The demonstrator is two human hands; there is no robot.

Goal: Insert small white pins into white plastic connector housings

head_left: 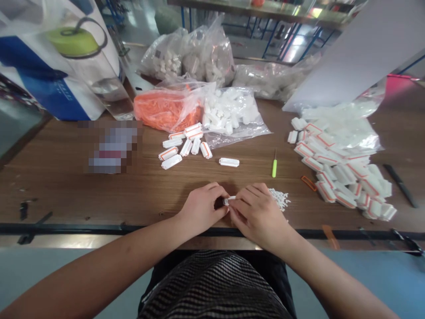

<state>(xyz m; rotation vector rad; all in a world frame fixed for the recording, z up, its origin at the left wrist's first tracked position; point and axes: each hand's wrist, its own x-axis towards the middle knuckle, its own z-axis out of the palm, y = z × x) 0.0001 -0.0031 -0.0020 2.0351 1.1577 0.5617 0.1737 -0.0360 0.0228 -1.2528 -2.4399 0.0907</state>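
Note:
Near the table's front edge, both hands meet around one small white plastic housing (229, 200), mostly hidden by the fingers. My left hand (203, 208) pinches its left end between thumb and fingers. My right hand (257, 210) is closed over its right part, fingertips on top. Just beyond my right hand lies a pile of tiny white parts (280, 199), partly covered by that hand. A single white housing (229, 162) rests ahead of the hands. Further left sits a group of white housings with orange strips (187, 146). A green-handled pointed tool (274, 167) lies to the right.
A bag of orange rings (166, 108) and a bag of white pieces (232, 108) stand behind. On the right lie a heap of white housings (345, 173), one loose orange ring (309, 183) and a black pen-like tool (401, 185). A green-lidded bottle (96, 75) stands far left.

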